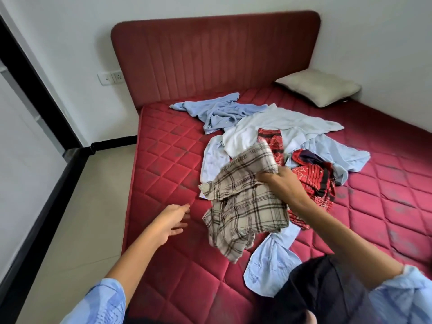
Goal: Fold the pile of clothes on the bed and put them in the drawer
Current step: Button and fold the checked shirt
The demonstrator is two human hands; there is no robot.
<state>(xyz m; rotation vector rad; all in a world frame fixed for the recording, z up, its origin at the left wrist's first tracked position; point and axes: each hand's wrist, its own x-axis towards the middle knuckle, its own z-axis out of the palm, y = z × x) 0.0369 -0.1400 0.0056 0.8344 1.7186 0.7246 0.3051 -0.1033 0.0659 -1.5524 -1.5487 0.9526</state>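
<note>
A pile of clothes lies in the middle of the red quilted mattress (168, 160). My right hand (284, 184) grips a beige plaid shirt (245, 202) and holds it lifted above the pile, its lower part hanging down. My left hand (171, 222) hovers open over the bare mattress, left of the plaid shirt and not touching it. Under and behind the shirt lie a red patterned garment (313, 178), several light blue shirts (222, 111) and a whitish garment (280, 125). No drawer is in view.
A red padded headboard (215, 57) stands against the far wall. A beige pillow (319, 86) lies at the far right corner. Pale tiled floor (81, 218) runs along the bed's left side, with a wall socket (111, 78) above it.
</note>
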